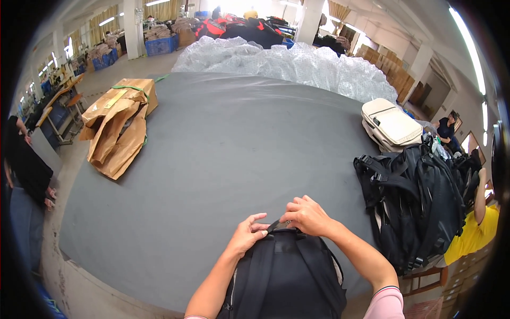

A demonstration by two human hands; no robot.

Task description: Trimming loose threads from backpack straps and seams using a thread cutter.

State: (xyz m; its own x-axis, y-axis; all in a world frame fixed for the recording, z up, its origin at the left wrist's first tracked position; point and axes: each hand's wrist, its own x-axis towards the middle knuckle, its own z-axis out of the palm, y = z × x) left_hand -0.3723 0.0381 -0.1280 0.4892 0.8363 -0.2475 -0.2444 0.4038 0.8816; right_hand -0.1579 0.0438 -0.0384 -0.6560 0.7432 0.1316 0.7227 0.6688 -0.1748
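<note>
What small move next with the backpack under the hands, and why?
Perhaps draw the short black strap taut: it slants up at the top of the black backpack, with the left hand at its lower end and the right hand near its upper end.

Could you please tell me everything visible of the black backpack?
The black backpack looks like fabric, with two broad straps down its visible side. It is at the near side of the grey table, its bottom out of frame. The left hand and right hand are at its top edge, exact grip unclear.

Backpack point(287, 276) in matt cloth — tabletop point(228, 143) smooth, parcel point(112, 146) creased paper
</note>
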